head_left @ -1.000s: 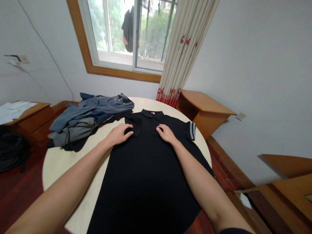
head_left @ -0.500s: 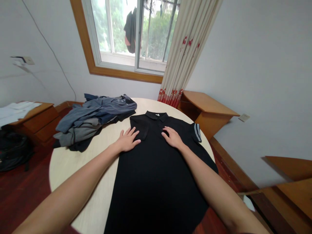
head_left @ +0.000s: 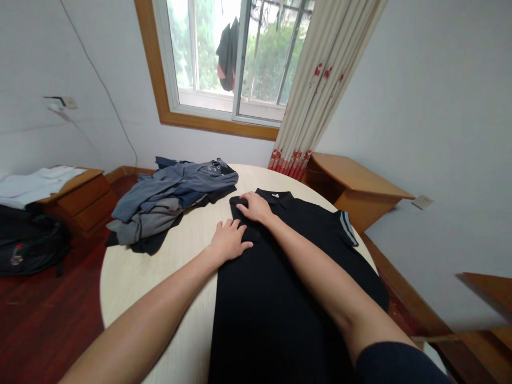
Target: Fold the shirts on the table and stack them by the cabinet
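A black polo shirt [head_left: 256, 298] lies spread on the round pale table [head_left: 172, 282], its collar toward the window. Its left-side sleeve is folded in over the body, while the right-side sleeve, with grey stripes at the cuff, sticks out. My left hand [head_left: 230, 240] rests on the shirt's left edge, fingers spread. Near the collar, my right hand [head_left: 256, 207] touches the folded sleeve by the left shoulder, fingers apart and slightly bent. Neither hand visibly grips the cloth.
A heap of grey and dark blue clothes [head_left: 172, 186] lies at the table's back left. Behind the table stands a wooden desk [head_left: 356, 178] beside a floral curtain [head_left: 316, 96]. A black bag [head_left: 30, 240] sits on the floor at left, below a wooden cabinet [head_left: 90, 197].
My right hand has moved left across the shirt, from below the collar to the folded sleeve. My left hand stays on the left edge. The view has shifted left.
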`<state>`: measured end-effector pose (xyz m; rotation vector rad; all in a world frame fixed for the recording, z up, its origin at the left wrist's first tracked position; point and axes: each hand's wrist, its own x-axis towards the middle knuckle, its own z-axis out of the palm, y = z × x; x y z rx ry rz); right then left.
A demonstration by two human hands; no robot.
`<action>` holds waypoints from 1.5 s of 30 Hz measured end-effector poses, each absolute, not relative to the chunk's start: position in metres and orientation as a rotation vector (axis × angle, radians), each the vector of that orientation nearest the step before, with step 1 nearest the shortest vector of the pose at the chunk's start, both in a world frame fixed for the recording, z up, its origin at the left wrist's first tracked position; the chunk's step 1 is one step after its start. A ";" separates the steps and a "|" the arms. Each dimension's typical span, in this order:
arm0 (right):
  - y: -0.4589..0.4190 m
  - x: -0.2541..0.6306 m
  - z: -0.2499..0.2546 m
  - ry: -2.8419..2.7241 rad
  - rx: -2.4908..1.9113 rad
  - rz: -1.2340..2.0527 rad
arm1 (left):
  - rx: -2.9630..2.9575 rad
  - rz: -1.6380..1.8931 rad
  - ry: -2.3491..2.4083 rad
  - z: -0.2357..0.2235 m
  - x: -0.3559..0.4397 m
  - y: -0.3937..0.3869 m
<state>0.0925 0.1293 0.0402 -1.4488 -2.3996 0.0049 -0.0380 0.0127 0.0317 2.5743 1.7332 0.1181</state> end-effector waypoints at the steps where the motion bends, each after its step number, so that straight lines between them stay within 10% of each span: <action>1: 0.136 0.079 0.041 -2.447 -1.466 -0.008 | 2.571 0.116 1.737 0.032 -0.037 0.012; 25: 0.224 0.047 0.014 -2.026 -1.571 0.838 | 2.544 -0.032 1.795 0.031 -0.028 0.012; 36: 0.191 0.064 0.019 -2.355 -1.265 0.105 | 2.535 0.032 1.749 0.024 -0.035 0.019; 45: 0.178 0.083 -0.004 -2.766 -1.181 0.326 | 2.446 -0.081 1.718 0.021 -0.036 0.022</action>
